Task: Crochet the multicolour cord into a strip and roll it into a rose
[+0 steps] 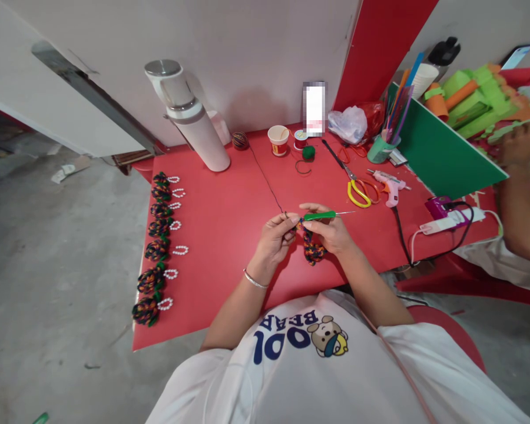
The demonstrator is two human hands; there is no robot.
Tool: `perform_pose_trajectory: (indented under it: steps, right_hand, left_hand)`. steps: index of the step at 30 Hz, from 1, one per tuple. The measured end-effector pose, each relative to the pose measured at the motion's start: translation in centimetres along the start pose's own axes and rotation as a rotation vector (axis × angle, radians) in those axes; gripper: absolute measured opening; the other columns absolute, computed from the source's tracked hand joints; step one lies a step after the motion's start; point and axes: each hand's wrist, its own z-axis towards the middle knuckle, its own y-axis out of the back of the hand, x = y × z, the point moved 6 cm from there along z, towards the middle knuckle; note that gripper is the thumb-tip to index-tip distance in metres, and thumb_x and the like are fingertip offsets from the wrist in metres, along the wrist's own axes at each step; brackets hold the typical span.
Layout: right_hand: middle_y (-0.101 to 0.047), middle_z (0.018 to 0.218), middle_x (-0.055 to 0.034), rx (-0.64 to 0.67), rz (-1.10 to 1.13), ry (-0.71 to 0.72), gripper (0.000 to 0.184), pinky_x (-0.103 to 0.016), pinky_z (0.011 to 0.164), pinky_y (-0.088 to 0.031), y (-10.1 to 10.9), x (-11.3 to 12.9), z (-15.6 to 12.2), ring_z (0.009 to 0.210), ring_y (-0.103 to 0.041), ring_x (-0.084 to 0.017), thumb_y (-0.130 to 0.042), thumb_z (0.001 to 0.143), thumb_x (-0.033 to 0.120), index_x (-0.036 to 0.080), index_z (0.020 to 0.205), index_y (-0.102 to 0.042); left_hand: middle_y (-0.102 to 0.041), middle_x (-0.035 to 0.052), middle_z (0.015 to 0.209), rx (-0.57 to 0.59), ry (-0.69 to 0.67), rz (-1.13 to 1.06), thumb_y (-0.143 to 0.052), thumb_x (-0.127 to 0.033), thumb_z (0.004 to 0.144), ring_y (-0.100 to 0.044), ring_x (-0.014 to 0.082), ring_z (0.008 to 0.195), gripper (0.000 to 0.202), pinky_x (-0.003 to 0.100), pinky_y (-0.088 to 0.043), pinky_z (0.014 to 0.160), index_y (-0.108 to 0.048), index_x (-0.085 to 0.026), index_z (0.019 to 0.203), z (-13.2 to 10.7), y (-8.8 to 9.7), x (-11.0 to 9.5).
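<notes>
My left hand [275, 237] pinches the top of a multicoloured crochet piece [314, 251], which hangs down between my hands. A dark strand of yarn [267, 181] runs from these fingers back to a variegated yarn ball [239, 141] by the wall. My right hand [332, 234] is closed on a crochet hook [320, 216] with a green handle. Its thin metal tip points right, away from the work. The right thumb and fingers also lie against the piece, and the stitches between the fingertips are partly hidden.
Several finished crochet pieces with white bead loops [158, 249] line the table's left edge. Behind stand a white thermos [198, 126], paper cup [278, 141] and green yarn ball [308, 153]. Scissors [357, 191], a pink glue gun [393, 187] and power strip [453, 221] lie right, near another person's arm.
</notes>
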Motion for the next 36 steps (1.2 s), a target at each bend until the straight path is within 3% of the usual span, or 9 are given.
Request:
perform_pose_trajectory:
  steps: [11, 15, 18, 25, 31, 33, 36]
  right_hand:
    - [-0.070, 0.081, 0.0028, 0.036, -0.148, 0.064, 0.036, -0.030, 0.074, -0.052, 0.6, -0.2, 0.0, 0.074, -0.063, -0.013, -0.081, 0.074, 0.034, 0.026, 0.109, -0.076]
    - [-0.078, 0.093, -0.0010, 0.066, -0.295, 0.172, 0.021, -0.037, 0.085, -0.055, 0.8, 1.2, -0.3, 0.087, -0.069, -0.019, -0.077, 0.082, 0.037, 0.029, 0.101, -0.081]
    - [-0.077, 0.091, -0.0023, 0.094, -0.385, 0.266, 0.016, -0.038, 0.086, -0.056, 0.8, 2.7, -0.7, 0.087, -0.070, -0.019, -0.072, 0.088, 0.041, 0.030, 0.093, -0.083]
    - [-0.078, 0.100, -0.0035, 0.086, -0.486, 0.372, 0.016, -0.040, 0.093, -0.057, 0.7, 4.0, -1.8, 0.096, -0.070, -0.020, -0.071, 0.091, 0.038, 0.032, 0.100, -0.082]
    - [-0.077, 0.097, -0.0034, 0.042, -0.392, 0.288, 0.015, -0.036, 0.090, -0.058, 1.3, 3.1, -1.8, 0.093, -0.070, -0.019, -0.074, 0.088, 0.040, 0.029, 0.094, -0.082]
    - [-0.076, 0.094, -0.0020, 0.010, -0.288, 0.174, 0.021, -0.030, 0.074, -0.059, 1.7, 2.2, -1.7, 0.082, -0.070, -0.016, -0.076, 0.085, 0.042, 0.029, 0.101, -0.081]
    - [-0.073, 0.094, 0.0013, 0.005, -0.094, -0.016, 0.042, -0.022, 0.049, -0.051, 1.7, 0.8, -1.7, 0.063, -0.063, -0.010, -0.083, 0.076, 0.041, 0.031, 0.115, -0.075]
  left_hand:
    - [-0.057, -0.0042, 0.057, 0.006, -0.029, 0.046, -0.095, -0.028, 0.055, -0.037, -0.0001, 0.042, 0.033, 0.014, -0.022, 0.039, -0.072, -0.012, 0.072, 0.0, -0.1, -0.1]
    - [-0.060, -0.0027, 0.058, 0.022, -0.050, 0.059, -0.095, -0.029, 0.054, -0.038, -0.0004, 0.041, 0.033, 0.014, -0.023, 0.039, -0.073, -0.011, 0.071, 0.0, 0.0, -0.3]
    - [-0.061, -0.0021, 0.059, 0.046, -0.071, 0.066, -0.095, -0.028, 0.053, -0.037, -0.0007, 0.041, 0.032, 0.014, -0.022, 0.039, -0.074, -0.012, 0.070, 0.0, -0.1, -0.5]
    - [-0.066, -0.0011, 0.064, 0.035, -0.123, 0.083, -0.095, -0.023, 0.053, -0.040, 0.0003, 0.042, 0.031, 0.015, -0.025, 0.040, -0.079, -0.014, 0.078, 0.1, -0.3, -0.8]
    - [-0.066, -0.0012, 0.064, 0.048, -0.118, 0.103, -0.095, -0.022, 0.054, -0.039, 0.0005, 0.043, 0.029, 0.016, -0.025, 0.041, -0.078, -0.014, 0.077, -0.2, -0.7, -0.8]
    - [-0.066, -0.0014, 0.063, 0.048, -0.125, 0.110, -0.095, -0.021, 0.053, -0.039, 0.0004, 0.043, 0.030, 0.016, -0.025, 0.041, -0.078, -0.014, 0.076, -0.3, -0.8, -0.8]
    - [-0.064, -0.0022, 0.061, 0.058, -0.137, 0.105, -0.096, -0.024, 0.053, -0.038, 0.0002, 0.041, 0.031, 0.016, -0.024, 0.040, -0.077, -0.013, 0.075, -0.3, -0.9, -0.9]
